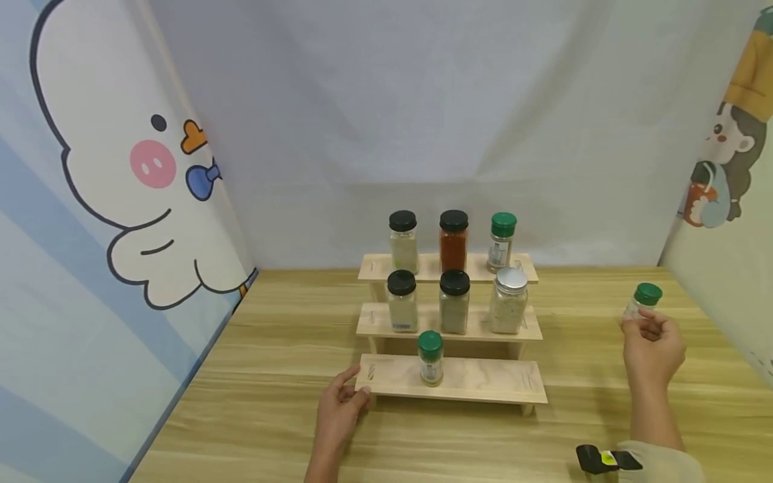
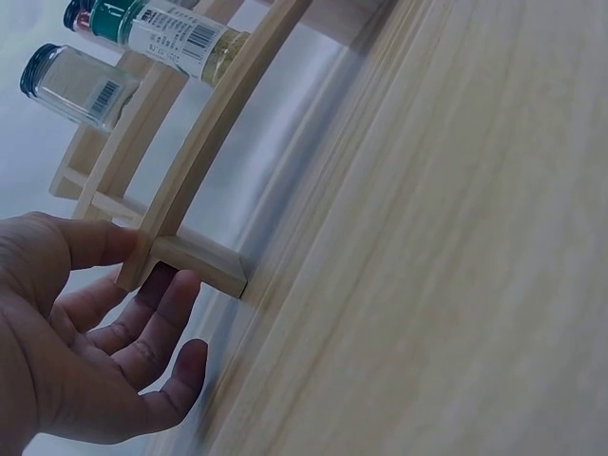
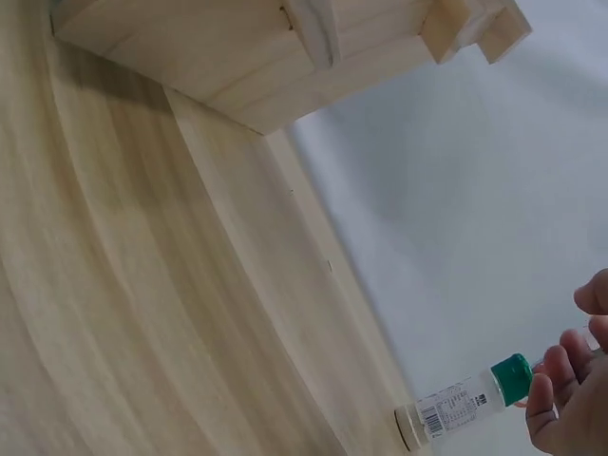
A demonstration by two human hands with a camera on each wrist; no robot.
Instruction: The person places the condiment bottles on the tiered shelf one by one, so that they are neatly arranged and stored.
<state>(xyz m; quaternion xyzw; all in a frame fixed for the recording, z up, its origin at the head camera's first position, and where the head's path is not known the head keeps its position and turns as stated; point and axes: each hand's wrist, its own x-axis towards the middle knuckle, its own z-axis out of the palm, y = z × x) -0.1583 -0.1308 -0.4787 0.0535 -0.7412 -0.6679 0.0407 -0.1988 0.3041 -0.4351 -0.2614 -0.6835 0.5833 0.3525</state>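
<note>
My left hand (image 1: 341, 406) grips the left end of the bottom tier of a wooden spice rack (image 1: 483, 379), thumb on top and fingers curving beneath. A green-capped spice jar (image 1: 431, 359) stands on that tier, left of its middle. On the table to the right, my right hand (image 1: 654, 349) is at another green-capped spice jar (image 1: 648, 295) and hides its lower part in the head view. Seen from the right wrist, this upright jar (image 3: 456, 404) has the loosely bent fingers (image 3: 541, 404) by its cap, the thumb apart from them.
The middle tier bears two black-capped jars (image 1: 454, 305) and a silver-lidded jar (image 1: 509, 305). On the top tier stand a pale black-capped jar (image 1: 404, 245), a red-filled jar (image 1: 453, 245) and a green-capped one (image 1: 500, 245). A pale cloth (image 1: 423, 134) hangs behind the wooden table (image 1: 272, 335).
</note>
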